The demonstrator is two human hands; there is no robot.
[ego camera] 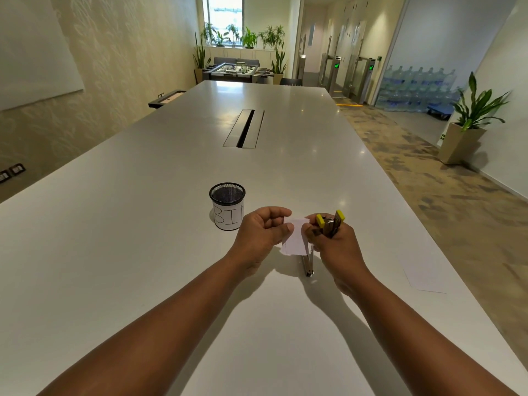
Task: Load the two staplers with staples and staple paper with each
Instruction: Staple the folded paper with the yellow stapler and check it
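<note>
left hand [261,234] pinches paper [295,237] | right hand [334,244] grips yellow stapler [330,222] | mesh cup [227,205] contents unclear

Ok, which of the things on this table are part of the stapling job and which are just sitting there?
Part of the job:
- yellow-tipped metal stapler, in the right hand
- small white paper slip, pinched by the left hand
- slim silver stapler lying on the white table
- white paper sheet at the right edge

Just lying about:
- black mesh cup labelled BIN
</note>
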